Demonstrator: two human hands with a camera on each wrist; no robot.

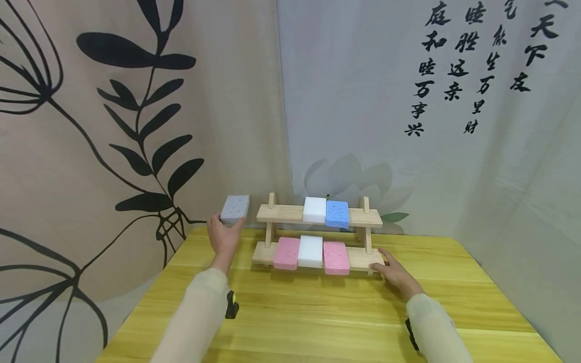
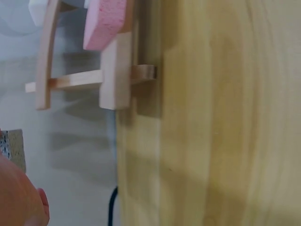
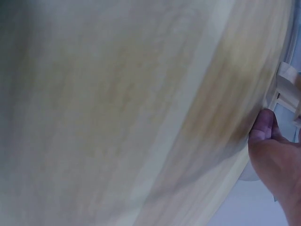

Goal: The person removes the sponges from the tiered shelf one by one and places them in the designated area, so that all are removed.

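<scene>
My left hand [image 1: 224, 237] holds a grey speckled sponge [image 1: 235, 207] up in the air, left of a two-tier wooden rack [image 1: 281, 213]. In the left wrist view, part of that grey sponge [image 2: 16, 148] shows beyond the hand. My right hand [image 1: 396, 272] grips the right end of the rack's lower shelf, thumb in front and fingers at the end. On the upper shelf lie a white sponge [image 1: 314, 209] and a blue sponge [image 1: 337, 214]. Below, a white sponge [image 1: 310, 251] sits between two pink sponges, one left [image 1: 286, 253] and one right [image 1: 336, 258].
The rack stands near the back edge of a yellow wood-grain table [image 1: 290, 317]. Behind it hangs a curtain [image 1: 236, 101] printed with dark leaves and black characters. A dark cord [image 2: 113, 205] shows beyond the table edge in the left wrist view.
</scene>
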